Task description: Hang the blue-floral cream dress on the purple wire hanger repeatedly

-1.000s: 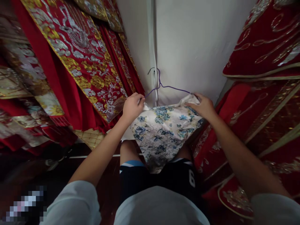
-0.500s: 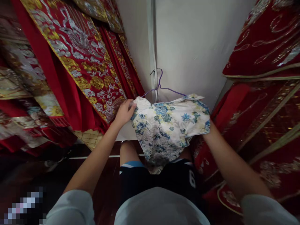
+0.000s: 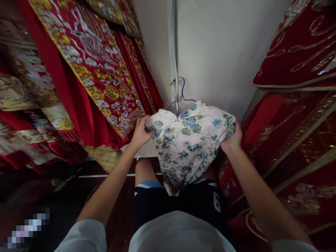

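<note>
A white shirt with blue and yellow-green flowers hangs in front of me on a purple hanger. My left hand grips the shirt at its left shoulder, thumb on the near side. On the other side, my right hand is closed on the right sleeve edge, partly covered by the cloth. The hanger's arms go into the neckline, and most of the hanger is hidden under the fabric. Its hook points up against a pale strip on the wall.
Red garments with gold and silver embroidery hang close on the left. More dark red embroidered cloth hangs on the right. A pale wall stands ahead, with a vertical strip running down it.
My right hand has come out from behind the shirt to its right sleeve edge. The right shoulder now lies over the hanger's right arm, and the shirt front is spread flatter.
</note>
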The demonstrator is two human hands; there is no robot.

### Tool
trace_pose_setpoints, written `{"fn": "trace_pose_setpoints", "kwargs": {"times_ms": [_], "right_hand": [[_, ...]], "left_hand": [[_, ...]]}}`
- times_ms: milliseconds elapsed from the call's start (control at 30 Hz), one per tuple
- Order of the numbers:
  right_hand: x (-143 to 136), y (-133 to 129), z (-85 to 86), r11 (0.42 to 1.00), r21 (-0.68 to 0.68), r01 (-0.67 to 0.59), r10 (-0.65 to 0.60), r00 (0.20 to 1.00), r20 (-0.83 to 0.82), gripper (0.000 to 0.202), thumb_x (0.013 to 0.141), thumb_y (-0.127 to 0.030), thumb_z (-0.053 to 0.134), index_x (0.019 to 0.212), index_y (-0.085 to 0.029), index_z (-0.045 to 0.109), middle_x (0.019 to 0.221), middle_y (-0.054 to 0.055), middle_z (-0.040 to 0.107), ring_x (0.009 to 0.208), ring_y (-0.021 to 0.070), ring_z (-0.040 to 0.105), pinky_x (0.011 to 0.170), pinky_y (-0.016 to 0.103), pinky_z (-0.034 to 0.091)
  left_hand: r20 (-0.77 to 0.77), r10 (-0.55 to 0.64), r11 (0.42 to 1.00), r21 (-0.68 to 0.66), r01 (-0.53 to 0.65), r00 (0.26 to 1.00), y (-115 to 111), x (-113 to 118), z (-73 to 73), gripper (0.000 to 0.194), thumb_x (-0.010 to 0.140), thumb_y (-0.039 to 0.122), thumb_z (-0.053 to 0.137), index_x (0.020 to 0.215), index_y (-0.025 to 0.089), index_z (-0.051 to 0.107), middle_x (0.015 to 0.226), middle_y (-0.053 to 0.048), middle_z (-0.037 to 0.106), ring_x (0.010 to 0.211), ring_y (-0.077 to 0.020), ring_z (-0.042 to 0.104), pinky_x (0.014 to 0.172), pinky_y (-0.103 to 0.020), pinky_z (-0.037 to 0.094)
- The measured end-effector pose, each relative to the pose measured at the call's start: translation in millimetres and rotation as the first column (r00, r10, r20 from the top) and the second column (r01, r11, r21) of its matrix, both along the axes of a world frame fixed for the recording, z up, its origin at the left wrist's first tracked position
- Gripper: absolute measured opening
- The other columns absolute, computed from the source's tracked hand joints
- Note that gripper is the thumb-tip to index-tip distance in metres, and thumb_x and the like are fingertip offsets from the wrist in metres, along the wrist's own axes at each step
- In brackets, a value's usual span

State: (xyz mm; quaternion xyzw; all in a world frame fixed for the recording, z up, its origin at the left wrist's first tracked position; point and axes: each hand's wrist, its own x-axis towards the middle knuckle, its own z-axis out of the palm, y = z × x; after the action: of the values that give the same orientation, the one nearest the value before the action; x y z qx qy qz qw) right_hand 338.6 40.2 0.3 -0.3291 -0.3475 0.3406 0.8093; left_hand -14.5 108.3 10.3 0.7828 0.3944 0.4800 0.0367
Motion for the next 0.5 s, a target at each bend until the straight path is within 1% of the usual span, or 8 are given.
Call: {"fn": "trace_pose_setpoints", "kwargs": {"times_ms": [33,67,167,233,300,367,433,500], "right_hand": [[3,-2,2.6,1.0,0.02,0.003,-0.002,0.999,-0.052,0.052,0.091,-0.065,0.041,0.09,-0.022,0.069,0.092,0.007,0.071,0.094,0.0241,0.069,0.073,0.039,0.059],[5,-4,6.3,1.0,0.012,0.01,-0.009,0.997,-0.072,0.048,0.087,-0.065,0.048,0.086,-0.022,0.068,0.086,0.006,0.071,0.09,0.0239,0.07,0.072,0.038,0.059],[8,-11,22.0,0.998,-0.044,0.049,-0.047,0.997,0.054,0.031,0.075,-0.053,0.07,0.077,-0.022,0.064,0.069,0.002,0.067,0.076,0.0217,0.069,0.065,0.033,0.058],[4,-15,33.2,0.997,-0.049,0.059,-0.05,0.986,0.16,0.03,0.07,-0.047,0.076,0.07,-0.021,0.062,0.061,-0.001,0.062,0.065,0.019,0.066,0.058,0.03,0.056],[-3,-16,42.4,0.998,-0.022,0.065,-0.058,0.974,0.217,0.032,0.071,-0.049,0.076,0.068,-0.02,0.061,0.057,-0.002,0.06,0.056,0.0165,0.062,0.053,0.028,0.053],[-9,-16,48.9,0.997,0.005,0.077,-0.077,0.974,0.214,0.034,0.074,-0.051,0.074,0.068,-0.021,0.06,0.055,-0.002,0.058,0.056,0.0165,0.062,0.052,0.028,0.053],[-11,-14,53.4,0.993,0.025,0.111,-0.114,0.979,0.17,0.032,0.077,-0.049,0.072,0.067,-0.022,0.058,0.053,-0.003,0.055,0.059,0.0182,0.064,0.055,0.029,0.054],[-10,-13,57.0,0.987,0.048,0.154,-0.158,0.982,0.1,0.028,0.08,-0.044,0.069,0.065,-0.023,0.057,0.052,-0.003,0.054,0.061,0.0189,0.066,0.057,0.03,0.055]], "left_hand": [[0.045,-0.016,0.999,-0.037,0.017,0.999,0,2,-4.7,0.074,0.065,0.02,0.073,0.136,0.019,0.05,0.131,-0.014,0.046,0.117,-0.0286,0.055,0.095,-0.046,0.054],[0.096,-0.023,0.998,-0.062,0.029,0.995,0,4,-8.9,0.075,0.062,0.018,0.073,0.134,0.019,0.05,0.131,-0.013,0.046,0.114,-0.0274,0.057,0.092,-0.045,0.056],[0.221,-0.016,0.998,-0.063,0.03,0.975,2,14,-16.5,0.072,0.06,0.015,0.072,0.129,0.022,0.052,0.13,-0.011,0.046,0.112,-0.0259,0.058,0.094,-0.045,0.055],[0.248,-0.011,0.999,-0.038,0.021,0.969,2,20,-17.2,0.07,0.06,0.015,0.072,0.127,0.022,0.053,0.129,-0.01,0.048,0.117,-0.0275,0.055,0.098,-0.047,0.053],[0.239,-0.015,1.0,-0.017,0.02,0.971,1,24,-15.2,0.068,0.063,0.016,0.072,0.127,0.022,0.053,0.131,-0.011,0.048,0.122,-0.0291,0.053,0.102,-0.049,0.051],[0.202,-0.011,1.0,0.014,0.008,0.979,-2,26,-11.5,0.066,0.066,0.019,0.073,0.128,0.022,0.051,0.134,-0.012,0.048,0.128,-0.0308,0.05,0.104,-0.051,0.048],[0.143,0.017,0.996,0.081,-0.028,0.99,-7,27,-6.0,0.067,0.069,0.023,0.074,0.131,0.022,0.05,0.14,-0.014,0.045,0.134,-0.0327,0.044,0.11,-0.054,0.042],[0.092,0.045,0.986,0.154,-0.059,0.995,-13,26,1.4,0.072,0.07,0.028,0.077,0.135,0.023,0.047,0.146,-0.015,0.041,0.14,-0.034,0.038,0.116,-0.056,0.033]]}}
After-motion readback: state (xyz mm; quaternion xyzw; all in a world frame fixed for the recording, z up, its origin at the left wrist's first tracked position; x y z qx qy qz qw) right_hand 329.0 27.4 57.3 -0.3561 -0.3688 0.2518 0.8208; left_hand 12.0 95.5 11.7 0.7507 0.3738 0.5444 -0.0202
